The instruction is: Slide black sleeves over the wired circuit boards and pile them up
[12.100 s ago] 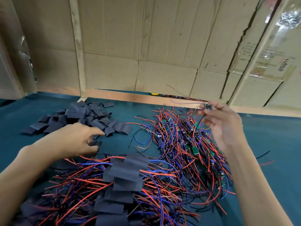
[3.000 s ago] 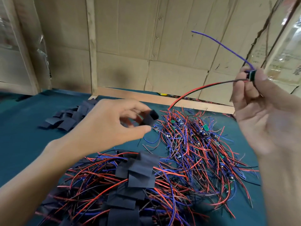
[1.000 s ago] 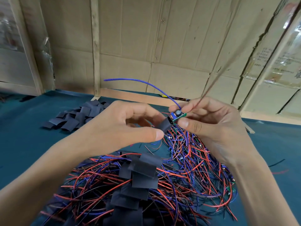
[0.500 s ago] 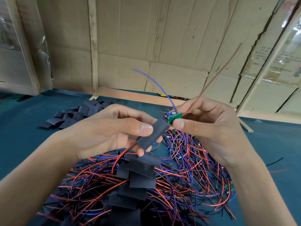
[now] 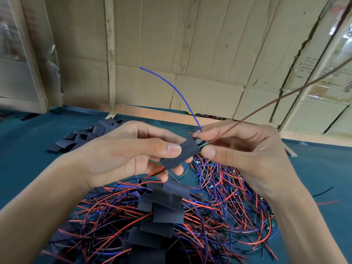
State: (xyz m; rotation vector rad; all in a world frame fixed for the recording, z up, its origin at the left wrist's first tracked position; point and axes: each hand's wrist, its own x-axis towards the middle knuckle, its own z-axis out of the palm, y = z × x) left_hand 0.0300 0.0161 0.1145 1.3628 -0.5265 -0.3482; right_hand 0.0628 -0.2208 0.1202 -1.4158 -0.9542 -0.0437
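While the left hand point(image 5: 122, 159) pinches the black sleeve point(image 5: 181, 154), the right hand point(image 5: 245, 155) pinches the circuit board point(image 5: 202, 145), mostly hidden inside it, above the teal surface point(image 5: 26, 149); cardboard wall point(image 5: 209, 54) behind.

The sleeve point(image 5: 181, 153) looks matt black and smooth, the wires point(image 5: 219, 197) glossy plastic-coated. Green cloth point(image 5: 38, 159) covers the table; behind stand creased cardboard point(image 5: 209, 54) and bare wooden posts point(image 5: 110, 54).
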